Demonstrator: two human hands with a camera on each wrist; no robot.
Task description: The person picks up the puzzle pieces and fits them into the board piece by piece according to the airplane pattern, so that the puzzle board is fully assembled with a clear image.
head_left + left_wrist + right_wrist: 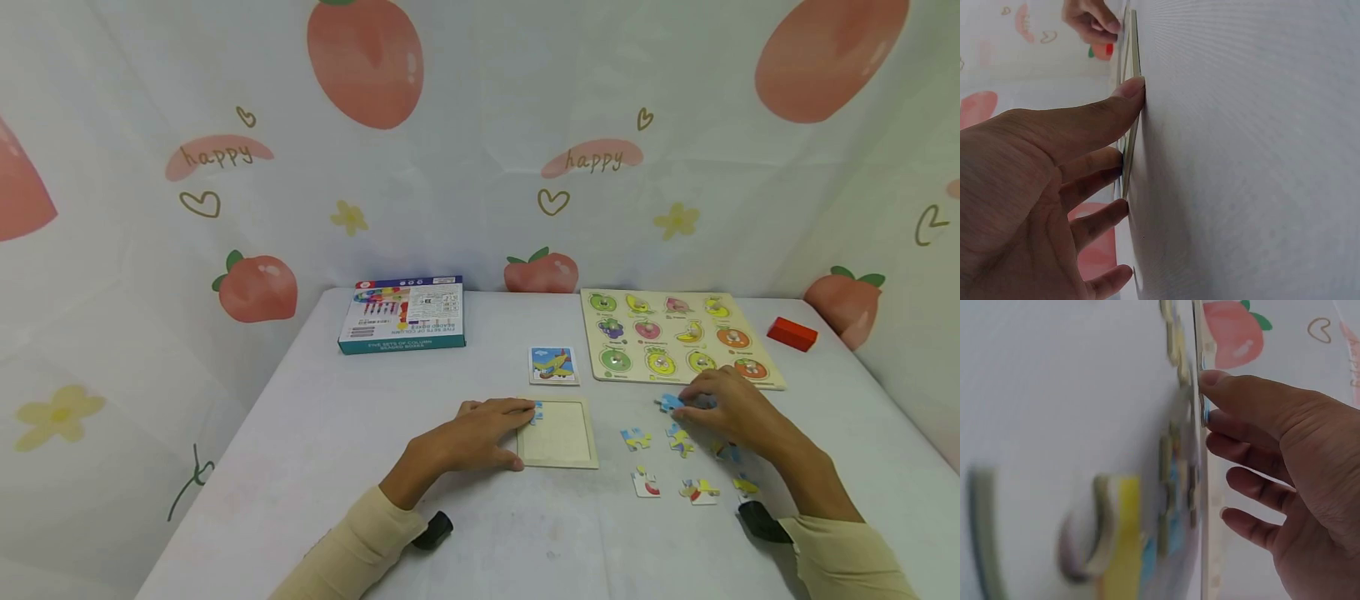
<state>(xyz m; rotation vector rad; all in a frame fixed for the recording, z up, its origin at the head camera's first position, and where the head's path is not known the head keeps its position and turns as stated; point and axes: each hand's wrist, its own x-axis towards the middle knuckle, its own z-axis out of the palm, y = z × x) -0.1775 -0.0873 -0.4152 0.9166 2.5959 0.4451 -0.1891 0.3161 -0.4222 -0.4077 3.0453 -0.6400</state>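
My left hand (480, 435) rests on the left side of a shallow wooden puzzle tray (557, 461), fingers fairly straight. Its fingertips touch a small blue puzzle piece (537, 412) in the tray's far left corner, while the thumb (1129, 87) presses the near edge. Beyond the loose pieces, my right hand (738, 410) pinches a blue jigsaw piece (669, 403) between thumb and index finger, just above the table. Several loose pieces lie beside and below that hand, among them a blue-yellow one (636, 439) and a red-white one (645, 483).
A small airplane picture card (553, 366) lies behind the tray. Farther back are a wooden fruit peg board (637, 333), a red block (792, 334) and a flat boxed set (405, 315). A printed fruit cloth (480, 100) hangs behind the table.
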